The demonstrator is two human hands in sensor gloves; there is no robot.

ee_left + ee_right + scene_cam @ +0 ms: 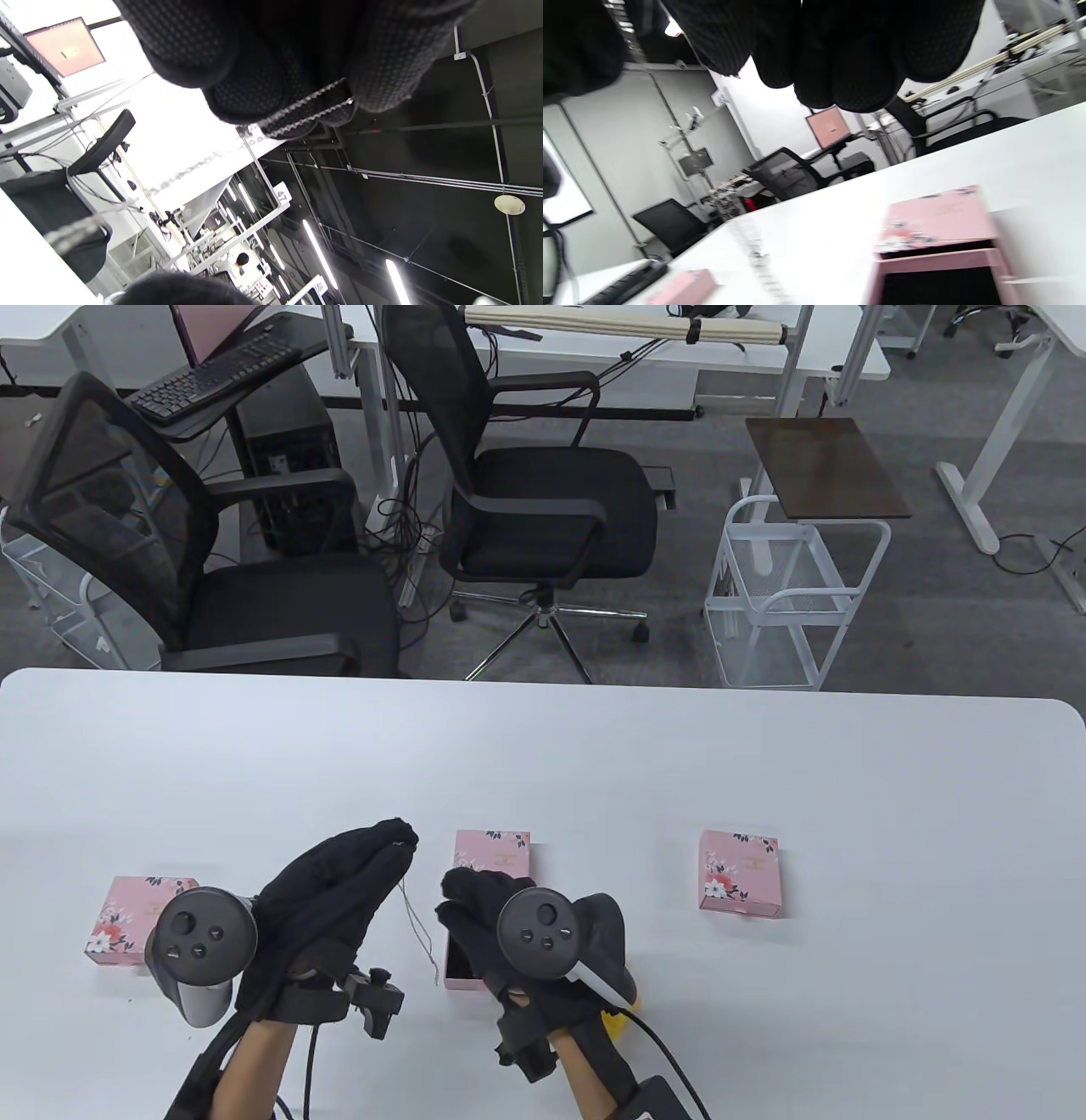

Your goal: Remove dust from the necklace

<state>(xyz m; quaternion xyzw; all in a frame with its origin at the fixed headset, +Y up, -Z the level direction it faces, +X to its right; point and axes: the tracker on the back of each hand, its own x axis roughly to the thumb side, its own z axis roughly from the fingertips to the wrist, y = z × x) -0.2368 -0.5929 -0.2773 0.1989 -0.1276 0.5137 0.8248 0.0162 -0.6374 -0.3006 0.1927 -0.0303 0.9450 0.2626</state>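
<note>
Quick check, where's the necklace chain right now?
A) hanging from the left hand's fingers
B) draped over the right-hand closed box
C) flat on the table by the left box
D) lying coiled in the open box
A: the chain dangles from the left hand, whose fingers pinch it, beside the open box.

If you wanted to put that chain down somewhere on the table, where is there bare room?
Bare patches: the far half of the table and the strip between the open box and the right box. It is crowded near the left hand, right hand and dangling necklace.
</note>
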